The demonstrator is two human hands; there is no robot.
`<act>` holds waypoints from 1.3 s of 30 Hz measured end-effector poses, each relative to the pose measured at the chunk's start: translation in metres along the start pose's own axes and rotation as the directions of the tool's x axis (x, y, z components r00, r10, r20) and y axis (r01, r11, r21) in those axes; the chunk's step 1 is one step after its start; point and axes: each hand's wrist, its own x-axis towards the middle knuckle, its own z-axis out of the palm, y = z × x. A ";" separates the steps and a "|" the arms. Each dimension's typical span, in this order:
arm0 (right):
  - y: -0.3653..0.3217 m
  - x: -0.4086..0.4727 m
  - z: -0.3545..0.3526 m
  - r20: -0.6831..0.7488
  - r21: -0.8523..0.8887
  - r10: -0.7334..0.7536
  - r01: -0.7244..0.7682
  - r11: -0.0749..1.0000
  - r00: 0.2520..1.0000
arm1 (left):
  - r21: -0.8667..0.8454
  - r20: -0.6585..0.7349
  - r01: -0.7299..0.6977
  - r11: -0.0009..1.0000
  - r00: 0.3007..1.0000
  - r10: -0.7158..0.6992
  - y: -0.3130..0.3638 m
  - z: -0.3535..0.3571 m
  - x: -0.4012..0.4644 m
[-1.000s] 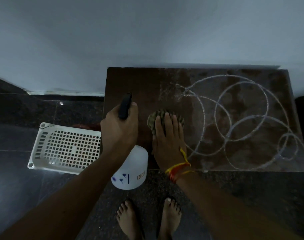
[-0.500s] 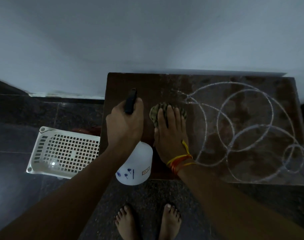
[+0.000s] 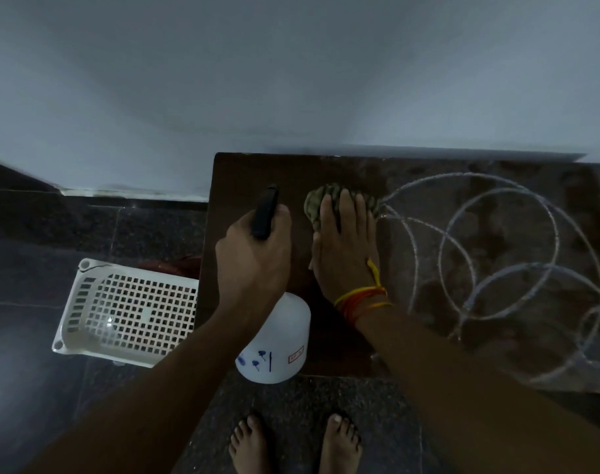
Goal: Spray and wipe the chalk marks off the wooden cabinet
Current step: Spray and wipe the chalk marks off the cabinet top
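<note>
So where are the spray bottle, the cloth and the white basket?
spray bottle [image 3: 274, 350]: head view, on its white body.
cloth [image 3: 315, 204]: head view, on the bunched part beyond the fingers.
white basket [image 3: 134, 313]: head view, on its perforated wall.

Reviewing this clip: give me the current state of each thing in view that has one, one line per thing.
left hand: grips the spray bottle
right hand: fingers straight, pressing the cloth flat
spray bottle: held up, off the cabinet
cloth: bunched, pinned on the cabinet top
chalk marks: circles unwiped on the right part
cabinet: left part dark, free of chalk
basket: on the floor
</note>
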 end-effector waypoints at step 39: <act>0.043 0.053 -0.012 -0.024 -0.013 0.044 -0.044 0.999 0.999 | -0.011 0.052 0.025 1.000 0.998 -0.025 0.009 -0.001 -0.007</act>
